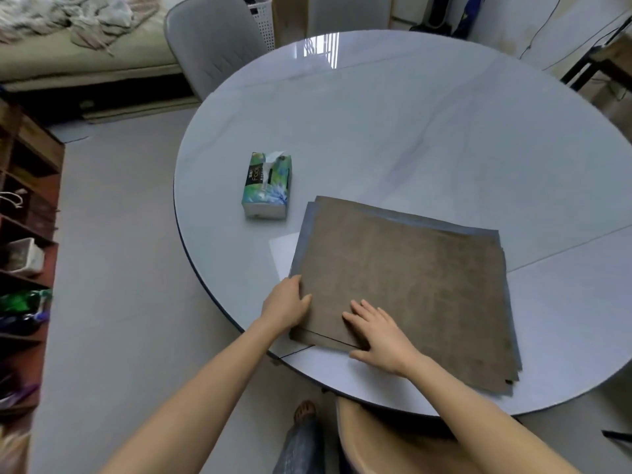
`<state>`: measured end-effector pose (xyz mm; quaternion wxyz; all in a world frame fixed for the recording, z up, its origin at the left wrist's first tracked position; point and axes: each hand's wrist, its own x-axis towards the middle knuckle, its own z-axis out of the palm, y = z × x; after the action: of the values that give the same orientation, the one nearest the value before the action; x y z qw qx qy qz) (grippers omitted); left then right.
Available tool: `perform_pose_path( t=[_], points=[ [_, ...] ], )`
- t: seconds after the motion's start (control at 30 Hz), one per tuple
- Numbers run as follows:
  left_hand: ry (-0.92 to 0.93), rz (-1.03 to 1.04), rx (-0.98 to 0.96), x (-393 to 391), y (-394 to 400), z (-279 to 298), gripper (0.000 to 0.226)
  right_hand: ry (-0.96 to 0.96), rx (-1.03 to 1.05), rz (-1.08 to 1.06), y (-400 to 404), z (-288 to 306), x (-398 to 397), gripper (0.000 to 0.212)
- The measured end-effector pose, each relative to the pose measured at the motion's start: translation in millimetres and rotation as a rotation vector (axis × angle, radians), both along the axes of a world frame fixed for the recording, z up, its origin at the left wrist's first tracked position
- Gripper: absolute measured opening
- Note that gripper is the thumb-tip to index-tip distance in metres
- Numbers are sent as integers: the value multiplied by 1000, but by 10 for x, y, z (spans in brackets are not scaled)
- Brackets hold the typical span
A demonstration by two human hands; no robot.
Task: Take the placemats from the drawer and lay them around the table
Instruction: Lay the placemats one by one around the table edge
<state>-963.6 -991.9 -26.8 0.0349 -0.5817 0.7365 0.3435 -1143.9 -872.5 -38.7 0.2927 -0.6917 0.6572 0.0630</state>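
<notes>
Round grey table (427, 138), glossy top, filling centre and right of frame.

Stack of brown placemats (410, 282) lies at the near edge, lower centre, corners slightly fanned. Tissue box (267, 186) sits just beside the stack's upper-left corner. My left hand (285, 306) grips the stack's left edge, fingers curled under. My right hand (379, 331) presses flat on top, fingers straight and spread.
</notes>
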Motion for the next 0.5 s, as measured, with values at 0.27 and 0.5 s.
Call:
perform_pose_path(
  t=[0.27, 0.5],
  points=[
    [16, 198, 117, -7, -2, -127, 38, 86, 36, -37, 32, -68, -152, 100],
    [200, 391, 113, 40, -59, -68, 32, 66, 7, -32, 41, -71, -197, 90]
  ],
)
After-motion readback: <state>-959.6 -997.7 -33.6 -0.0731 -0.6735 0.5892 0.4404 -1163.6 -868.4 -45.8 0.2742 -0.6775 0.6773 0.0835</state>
